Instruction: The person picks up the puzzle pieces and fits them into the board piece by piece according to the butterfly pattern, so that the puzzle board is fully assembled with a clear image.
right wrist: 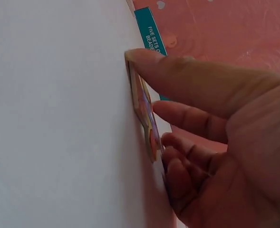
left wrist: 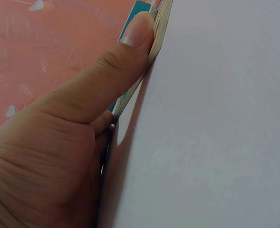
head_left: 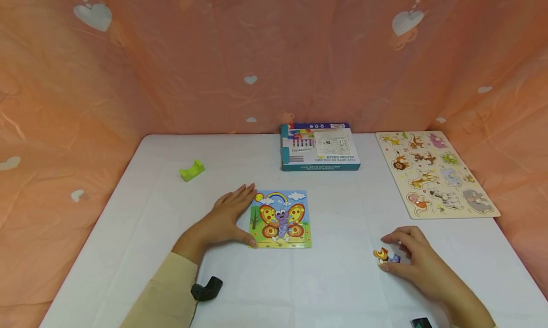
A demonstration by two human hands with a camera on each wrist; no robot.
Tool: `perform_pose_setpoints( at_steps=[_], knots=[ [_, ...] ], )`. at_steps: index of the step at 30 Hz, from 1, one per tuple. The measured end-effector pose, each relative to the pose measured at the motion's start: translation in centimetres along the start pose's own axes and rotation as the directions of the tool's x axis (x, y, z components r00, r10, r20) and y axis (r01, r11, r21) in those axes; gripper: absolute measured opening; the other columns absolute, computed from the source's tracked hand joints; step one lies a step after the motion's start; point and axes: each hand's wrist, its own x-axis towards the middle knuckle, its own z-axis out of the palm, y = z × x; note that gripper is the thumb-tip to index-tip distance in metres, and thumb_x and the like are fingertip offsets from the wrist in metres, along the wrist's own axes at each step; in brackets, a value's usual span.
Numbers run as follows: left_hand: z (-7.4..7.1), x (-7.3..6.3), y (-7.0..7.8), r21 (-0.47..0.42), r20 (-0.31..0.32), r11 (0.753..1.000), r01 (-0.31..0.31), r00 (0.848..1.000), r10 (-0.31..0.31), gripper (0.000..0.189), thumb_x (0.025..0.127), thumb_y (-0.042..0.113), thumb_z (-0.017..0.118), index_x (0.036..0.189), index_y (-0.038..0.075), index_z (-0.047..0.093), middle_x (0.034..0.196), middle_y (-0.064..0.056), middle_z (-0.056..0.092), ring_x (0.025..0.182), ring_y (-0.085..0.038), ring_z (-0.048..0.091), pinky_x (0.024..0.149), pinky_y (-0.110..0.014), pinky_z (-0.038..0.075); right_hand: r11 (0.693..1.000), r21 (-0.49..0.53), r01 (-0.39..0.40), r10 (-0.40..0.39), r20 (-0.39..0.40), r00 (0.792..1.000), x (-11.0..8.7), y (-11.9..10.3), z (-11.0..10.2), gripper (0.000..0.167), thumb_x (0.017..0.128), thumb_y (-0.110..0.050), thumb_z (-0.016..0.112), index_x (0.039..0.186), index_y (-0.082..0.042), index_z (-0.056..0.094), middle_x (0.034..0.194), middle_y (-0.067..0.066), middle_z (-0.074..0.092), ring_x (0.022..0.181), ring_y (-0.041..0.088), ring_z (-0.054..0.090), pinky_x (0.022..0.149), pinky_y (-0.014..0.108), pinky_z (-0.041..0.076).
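Observation:
A square butterfly picture puzzle (head_left: 280,218) lies on the white table in the head view. My left hand (head_left: 227,218) rests along its left side, fingers fairly straight near the top corner and thumb at the lower corner. Up close, the left wrist view has the thumb (left wrist: 137,31) against the board's edge. Over on the right, my right hand (head_left: 413,256) bends thumb and fingers around a small orange and purple puzzle piece (head_left: 381,255). In the right wrist view the thumb touches one end of this piece (right wrist: 142,97); the fingers partly hide its far side.
Behind the puzzle lies a teal and white boxed set (head_left: 321,149). An animal puzzle board (head_left: 406,194) occupies the right rear. A bright green curved piece (head_left: 192,170) sits at the left. Pink-orange cloth (head_left: 192,56) hangs around the table.

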Motion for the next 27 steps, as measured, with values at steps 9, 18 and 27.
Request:
perform_pose_setpoints(
  at_steps=[9,18,27],
  knots=[
    [0.0,0.0,0.0,-0.007,-0.006,1.000,0.001,1.000,-0.001,0.135,0.068,0.057,0.100,0.171,0.004,0.030,0.180,-0.009,0.018,0.166,-0.032,0.005,0.130,-0.059,0.006,0.992,0.018,-0.127,0.125,0.070,0.990,0.3,-1.2,-0.1,0.035,0.089,-0.008,0.091,0.111,-0.011,0.064,0.095,-0.004,0.058,0.084,0.009,0.051,0.069,0.026,0.044],
    [0.0,0.0,0.1,-0.010,-0.008,1.000,0.000,1.000,0.000,0.136,0.067,0.058,0.100,0.171,0.003,0.030,0.180,-0.009,0.018,0.166,-0.031,0.005,0.130,-0.059,0.005,0.967,0.205,-0.150,0.144,0.046,0.989,1.8,-3.4,0.2,0.019,0.099,-0.006,0.080,0.118,-0.008,0.075,0.089,0.001,0.070,0.074,0.015,0.064,0.063,0.027,0.055],
    [0.1,0.0,-0.1,-0.012,-0.009,1.000,0.000,1.000,0.000,0.135,0.068,0.058,0.100,0.171,0.003,0.031,0.180,-0.010,0.018,0.166,-0.031,0.005,0.130,-0.059,0.005,0.806,0.585,-0.088,0.043,0.090,0.995,4.8,-5.0,1.6,0.020,0.100,0.007,0.073,0.105,0.008,0.053,0.103,0.016,0.071,0.081,0.016,0.071,0.067,0.029,0.061]
  ],
)
